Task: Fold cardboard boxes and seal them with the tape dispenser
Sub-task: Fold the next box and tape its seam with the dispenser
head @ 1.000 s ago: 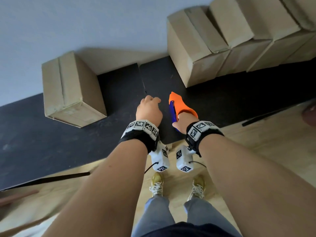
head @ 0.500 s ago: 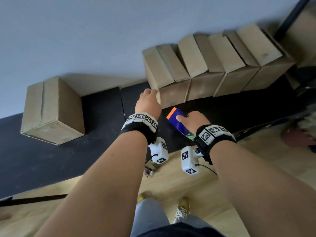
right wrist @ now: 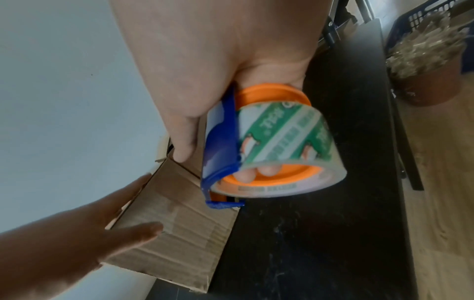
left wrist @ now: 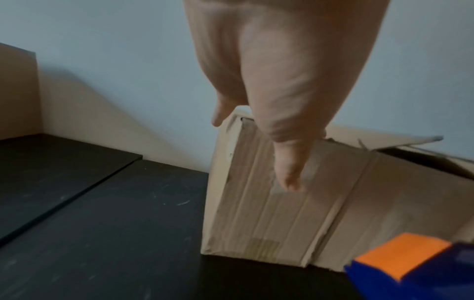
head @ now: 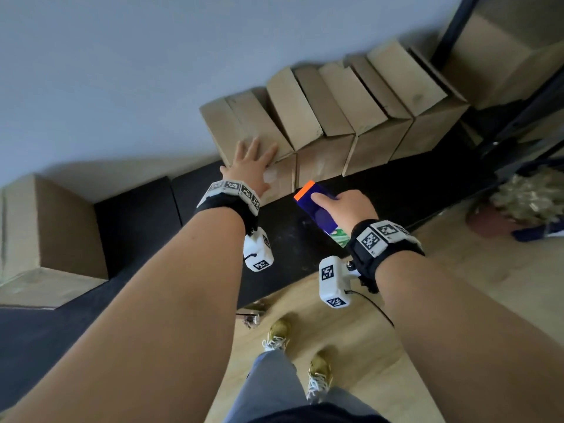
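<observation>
1. Boxes stand in a leaning row on the dark worktop [head: 305, 254] against the pale wall [head: 152, 71]. We reach for the end box [head: 244, 123], the leftmost of that row, which tilts back toward the wall.
2. Our left hand [head: 251, 166] lies on it with fingers straight and spread, palm over the top front edge, thumb down the front face. It grips nothing.
3. Our right hand [head: 345, 209] holds the tape dispenser [right wrist: 269, 154], just beside the box's front face and above the worktop. The fingers curl through the orange core of the roll, and the index finger lies along the blue guard.
4. One more box [head: 45, 233] sits well apart to the left.
5. We judge the end box light and hollow: thin corrugated board, stiff along its creases but easy to dent on a flat panel. Old tape marks show on its front, and a flap behind looks ragged.
6. Best hold, in our view, is at the corners and folded edges, not mid-panel.
7. The dispenser is hard plastic and small; a firm grip through the core should control it.
</observation>
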Demonstrator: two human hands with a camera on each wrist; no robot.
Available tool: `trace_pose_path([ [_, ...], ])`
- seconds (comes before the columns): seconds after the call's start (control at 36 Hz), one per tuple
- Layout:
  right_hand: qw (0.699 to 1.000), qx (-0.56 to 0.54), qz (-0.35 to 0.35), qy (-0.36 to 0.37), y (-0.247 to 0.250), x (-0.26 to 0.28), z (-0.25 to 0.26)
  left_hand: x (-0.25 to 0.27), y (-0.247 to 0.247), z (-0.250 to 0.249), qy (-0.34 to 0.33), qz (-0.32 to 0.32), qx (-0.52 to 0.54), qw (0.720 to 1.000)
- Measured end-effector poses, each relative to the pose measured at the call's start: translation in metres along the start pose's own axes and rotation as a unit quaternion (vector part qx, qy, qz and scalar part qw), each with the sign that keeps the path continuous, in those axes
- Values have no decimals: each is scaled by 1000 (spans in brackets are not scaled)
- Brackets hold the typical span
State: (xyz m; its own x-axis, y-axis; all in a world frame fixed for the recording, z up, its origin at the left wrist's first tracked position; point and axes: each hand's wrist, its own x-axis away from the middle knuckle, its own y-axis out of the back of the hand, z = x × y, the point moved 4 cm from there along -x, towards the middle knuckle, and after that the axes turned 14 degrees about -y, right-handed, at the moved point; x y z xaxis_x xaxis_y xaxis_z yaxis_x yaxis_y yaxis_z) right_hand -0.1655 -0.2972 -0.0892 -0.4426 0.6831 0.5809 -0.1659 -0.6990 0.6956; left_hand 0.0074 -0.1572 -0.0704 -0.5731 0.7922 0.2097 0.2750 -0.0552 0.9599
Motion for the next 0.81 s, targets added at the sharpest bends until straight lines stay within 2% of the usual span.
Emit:
trace_pose_path([
  [0.08, 1000, -10, -3, -7, -1, -1, 2, 2, -8, 7, -21, -45, -8, 999],
  [0.25, 998, -56, -20, -13, -1, 6, 5, 26, -13, 3, 27, -9, -36, 999],
  [0.47, 991, -117, -50, 38, 9, 36, 11, 90, -21, -12, 82, -35, -39, 995],
  [0.61, 983, -159, -40, 83, 16, 59, 16, 118, -30, -25, 80, -41, -57, 994],
  [0.72, 978, -173, -43, 107, 25, 77, 22, 127, -28, -37, 71, -71, -56, 993],
  [0.81, 972, -201, -30, 119, 31, 87, 27, 125, -10, -42, 77, -123, -13, 989],
])
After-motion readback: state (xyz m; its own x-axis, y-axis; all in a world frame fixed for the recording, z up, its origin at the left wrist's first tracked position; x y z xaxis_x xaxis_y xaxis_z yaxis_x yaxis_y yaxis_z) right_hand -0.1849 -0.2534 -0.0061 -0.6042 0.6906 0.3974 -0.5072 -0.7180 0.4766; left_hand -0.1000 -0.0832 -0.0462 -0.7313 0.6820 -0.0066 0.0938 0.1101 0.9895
